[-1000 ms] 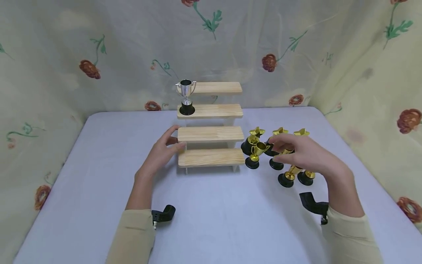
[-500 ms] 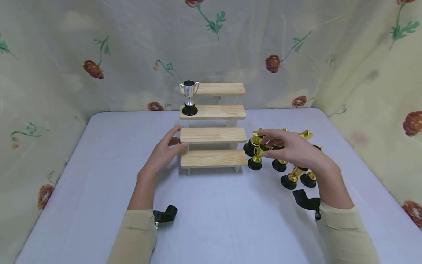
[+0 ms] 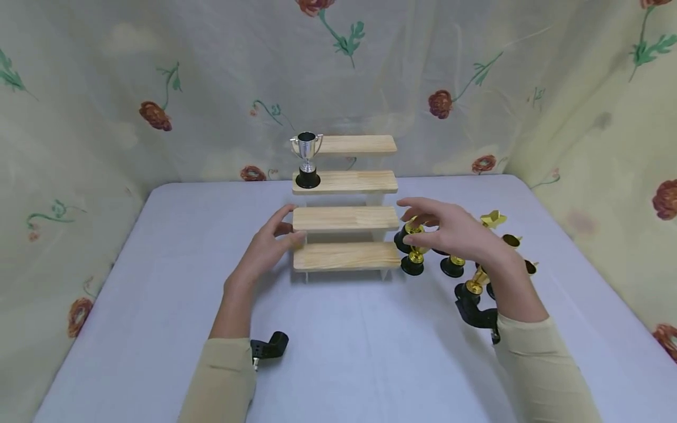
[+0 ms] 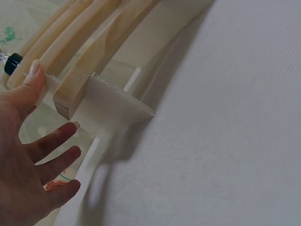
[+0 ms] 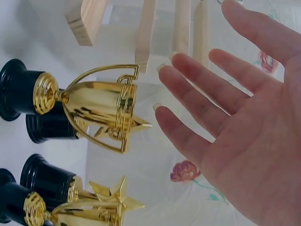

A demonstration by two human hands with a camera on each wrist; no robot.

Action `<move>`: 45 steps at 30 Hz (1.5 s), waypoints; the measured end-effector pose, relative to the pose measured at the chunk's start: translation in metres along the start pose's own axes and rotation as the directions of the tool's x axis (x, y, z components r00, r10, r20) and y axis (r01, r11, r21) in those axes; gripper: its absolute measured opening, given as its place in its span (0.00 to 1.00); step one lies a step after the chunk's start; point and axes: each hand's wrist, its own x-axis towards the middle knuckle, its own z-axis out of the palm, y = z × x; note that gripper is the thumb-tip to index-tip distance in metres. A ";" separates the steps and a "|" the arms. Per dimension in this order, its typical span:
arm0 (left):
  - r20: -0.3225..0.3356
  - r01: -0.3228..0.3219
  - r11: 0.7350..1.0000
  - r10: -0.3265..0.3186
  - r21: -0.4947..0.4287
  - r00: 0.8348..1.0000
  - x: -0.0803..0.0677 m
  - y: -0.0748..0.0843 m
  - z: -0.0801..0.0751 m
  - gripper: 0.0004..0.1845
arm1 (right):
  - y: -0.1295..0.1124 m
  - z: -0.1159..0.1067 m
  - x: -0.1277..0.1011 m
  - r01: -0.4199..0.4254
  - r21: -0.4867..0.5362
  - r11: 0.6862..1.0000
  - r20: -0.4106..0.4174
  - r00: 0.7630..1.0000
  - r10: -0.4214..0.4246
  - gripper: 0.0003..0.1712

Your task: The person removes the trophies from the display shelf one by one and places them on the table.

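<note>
Obscured items first: in the head view the right hand (image 3: pixel 449 232) covers most of the gold cup trophy (image 3: pixel 414 249), leaving only its black base and part of the stem visible. The other gold trophies (image 3: pixel 489 247) behind that hand are partly hidden, so their count cannot be confirmed. The right wrist view cuts off the trophy bases at its left edge. The left wrist view shows only the end of the lowest plank and the white side panel; the rest of the stand is out of frame.

The gold cup trophy (image 5: pixel 101 106) stands upright on the table (image 3: pixel 344 346), just beside the right end of the wooden stepped stand (image 3: pixel 345 218), near its lowest step.

Right hand (image 5: pixel 235 117): palm down above the gold cup trophy, fingers spread and nearly straight, gripping nothing; the right wrist view shows a clear gap between fingertips and cup rim.

Left hand (image 3: pixel 267 247): at the left end of the stand, fingers loosely extended. In the left wrist view the thumb (image 4: pixel 33 77) touches the end of a plank; the other fingers (image 4: pixel 54 141) are apart from it.

A silver trophy (image 3: pixel 307 160) stands at the left end of the second step from the top
</note>
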 end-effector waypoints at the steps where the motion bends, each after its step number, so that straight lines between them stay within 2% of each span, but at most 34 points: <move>1: 0.001 0.004 1.000 -0.004 -0.002 1.000 0.000 0.000 0.000 0.34 | -0.001 0.000 0.003 0.005 -0.006 1.000 -0.001 1.000 -0.005 0.39; 11: -0.011 0.014 1.000 -0.014 0.001 1.000 0.000 -0.001 -0.002 0.34 | -0.015 0.002 0.024 0.072 0.054 0.996 -0.068 0.995 -0.068 0.39; 18: -0.012 0.009 1.000 -0.009 0.000 1.000 0.001 0.001 0.000 0.32 | -0.027 0.002 0.039 0.107 0.049 0.993 -0.111 0.989 -0.101 0.40; 27: -0.001 -0.001 1.000 0.001 -0.007 1.000 0.002 0.000 0.004 0.34 | -0.034 -0.003 0.051 0.129 0.090 0.988 -0.119 0.986 -0.118 0.39; 34: 0.000 -0.010 1.000 0.010 -0.003 1.000 0.001 0.000 0.001 0.35 | -0.041 -0.005 0.067 0.116 0.125 0.985 -0.137 0.986 -0.099 0.39; 45: -0.001 -0.012 1.000 0.012 -0.002 1.000 -0.001 0.001 0.000 0.37 | -0.057 -0.005 0.086 0.164 0.171 0.971 -0.181 0.974 -0.133 0.40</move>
